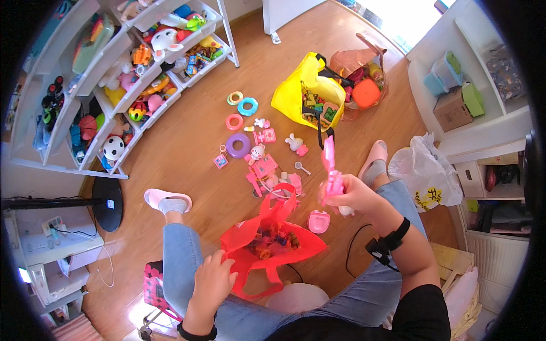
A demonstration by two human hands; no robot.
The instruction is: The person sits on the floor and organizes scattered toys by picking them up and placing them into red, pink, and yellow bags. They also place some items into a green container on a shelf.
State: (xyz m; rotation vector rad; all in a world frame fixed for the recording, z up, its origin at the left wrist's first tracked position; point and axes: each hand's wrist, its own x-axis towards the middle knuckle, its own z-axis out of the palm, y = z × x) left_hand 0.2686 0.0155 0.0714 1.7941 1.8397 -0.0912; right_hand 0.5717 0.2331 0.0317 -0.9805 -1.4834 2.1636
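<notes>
My right hand (355, 194) is raised over the floor, gripping a pink plastic toy (329, 155) whose long end points away from me. Its exact kind is hard to tell. With my left hand (214, 273) I hold the near left rim of a red fabric bag (237, 237). The bag stands open between my legs, with small colourful pieces (273, 245) inside. A pink toy potty (318, 221) lies just right of the bag. Beyond it are a toy spoon (302, 168), a bunny figure (296, 144), a pink toy box (263, 166) and a white bear figure (257, 151).
Toy rings, including a purple ring (238, 145), lie ahead. A yellow bag (294, 96) of blocks stands beside a copper-coloured bag (349, 59). A toy rack (128, 102) is at left, a white plastic bag (422, 166) at right. A black cable (349, 251) crosses the floor.
</notes>
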